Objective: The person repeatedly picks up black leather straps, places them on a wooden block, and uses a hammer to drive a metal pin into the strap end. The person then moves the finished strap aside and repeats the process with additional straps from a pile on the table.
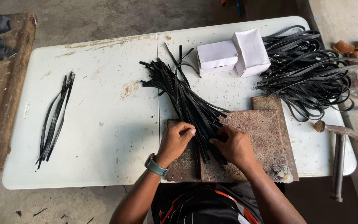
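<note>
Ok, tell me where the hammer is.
In the head view the hammer lies at the table's right edge, handle overhanging, beside the worn board.

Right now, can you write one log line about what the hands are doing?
left hand: touching bundle of flat black straps | right hand: gripping same bundle | under: worn brown board | on: white folding table

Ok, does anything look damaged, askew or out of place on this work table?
Yes. The white folding table has a worn, scuffed patch near its middle, and the metal hammer overhangs its right edge. The small white cardboard box sits tilted.
</note>
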